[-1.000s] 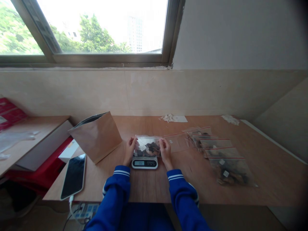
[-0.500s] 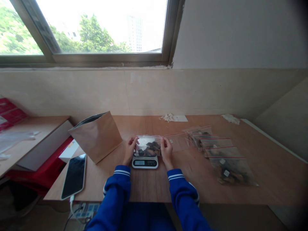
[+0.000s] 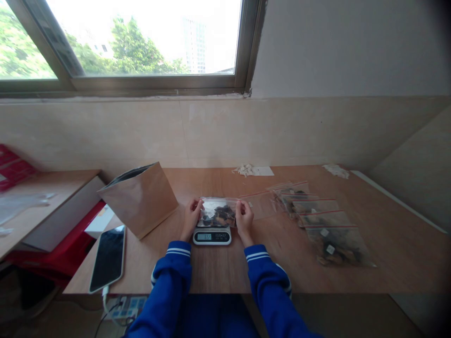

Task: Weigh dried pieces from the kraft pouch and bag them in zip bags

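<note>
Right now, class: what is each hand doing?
Left hand: closed on the left end of the clear bag.
Right hand: closed on its right end, over the scale.

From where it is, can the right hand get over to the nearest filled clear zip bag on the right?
Probably yes. The right hand now pinches the clear bag of dark pieces on the small digital scale; bare wooden table lies between it and the filled clear zip bag.

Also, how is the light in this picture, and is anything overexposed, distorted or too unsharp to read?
Head view: the window is blown out to white sky; the wall's lines bow from wide-angle distortion and the right corners darken. The zip bag between the left hand and right hand is soft, and the digits on the scale are too blurred to read.
</note>
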A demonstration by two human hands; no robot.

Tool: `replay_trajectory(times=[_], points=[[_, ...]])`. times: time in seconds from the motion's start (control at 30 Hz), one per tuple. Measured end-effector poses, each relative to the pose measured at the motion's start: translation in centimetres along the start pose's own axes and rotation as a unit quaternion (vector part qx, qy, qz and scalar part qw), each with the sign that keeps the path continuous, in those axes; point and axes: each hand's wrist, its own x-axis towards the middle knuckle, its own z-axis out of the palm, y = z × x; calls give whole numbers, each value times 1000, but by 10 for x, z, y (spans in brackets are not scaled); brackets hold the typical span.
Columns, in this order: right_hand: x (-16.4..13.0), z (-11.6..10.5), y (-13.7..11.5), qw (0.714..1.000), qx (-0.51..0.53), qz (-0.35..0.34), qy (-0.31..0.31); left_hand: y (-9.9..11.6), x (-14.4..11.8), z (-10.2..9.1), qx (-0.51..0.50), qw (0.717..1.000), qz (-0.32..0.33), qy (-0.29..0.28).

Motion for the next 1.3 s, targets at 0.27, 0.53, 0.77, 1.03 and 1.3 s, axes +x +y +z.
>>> replay_trajectory(times=[0.27, 0.53, 0.77, 1.03, 1.3], points=[[-3, 0, -12, 998, 37, 10, -44, 5, 3, 1, 9, 1000, 0, -22], [-4, -3, -14, 998, 2, -24, -52, 6, 2, 0, 18, 1000, 3, -26], [-6, -6, -26, 999, -24, -40, -3, 15, -4, 3, 19, 999, 0, -35], [-2, -53, -73, 992, -91, -75, -54, 43, -44, 8, -2, 999, 15, -33], [5, -80, -178, 881, -255, -295, -268, 79, -85, 34, 33, 993, 91, -63]])
